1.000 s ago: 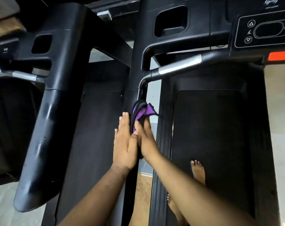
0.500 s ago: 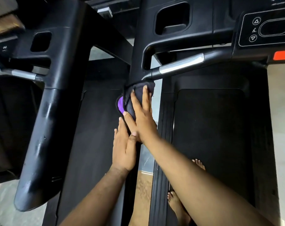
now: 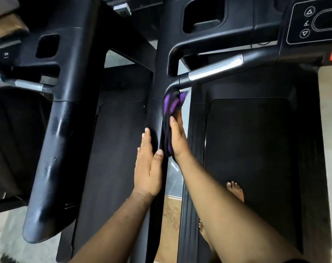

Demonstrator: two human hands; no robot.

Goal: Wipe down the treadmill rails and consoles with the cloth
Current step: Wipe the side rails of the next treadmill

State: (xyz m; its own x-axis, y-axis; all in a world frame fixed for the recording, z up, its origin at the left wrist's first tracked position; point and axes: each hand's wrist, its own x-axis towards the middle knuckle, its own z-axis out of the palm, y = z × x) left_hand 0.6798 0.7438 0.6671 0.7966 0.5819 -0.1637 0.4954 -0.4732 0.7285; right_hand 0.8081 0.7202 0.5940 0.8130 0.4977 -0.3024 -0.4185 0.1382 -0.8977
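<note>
Gym: two black treadmills standing side by side.
Left hand: lying flat, bracing rail.
Right hand: pressing cloth at 12 o'clock.
Risk: loosely bunched cloth slipping off.

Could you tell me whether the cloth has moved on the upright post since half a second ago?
Yes. The cloth slid from the post's front face round to its right side, just under the silver grip.
</note>
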